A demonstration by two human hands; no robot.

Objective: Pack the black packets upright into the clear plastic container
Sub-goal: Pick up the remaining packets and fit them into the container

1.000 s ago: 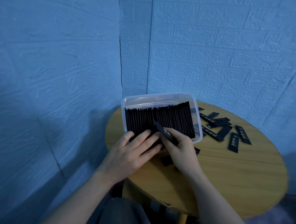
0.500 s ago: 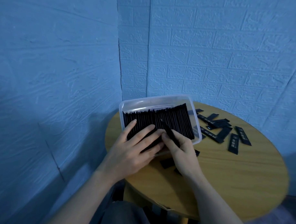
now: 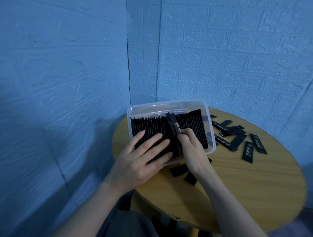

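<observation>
A clear plastic container [image 3: 169,105] sits at the table's far left edge, filled with a row of upright black packets [image 3: 193,124]. My left hand [image 3: 141,159] lies flat with straight fingers on the left part of the row. My right hand [image 3: 190,149] pinches one black packet [image 3: 173,125] by its near end, its far end down among the row near the middle. Several loose black packets [image 3: 230,135] lie flat on the table to the right of the container. Two more packets [image 3: 179,170] lie by my right wrist.
The round wooden table [image 3: 252,182] stands in a corner of blue brick-patterned walls [image 3: 238,53]. My knee in grey trousers [image 3: 127,225] is below the table's near edge.
My right hand carried its packet forward from the container's near edge into the middle of the row. My left hand slid further onto the packed packets.
</observation>
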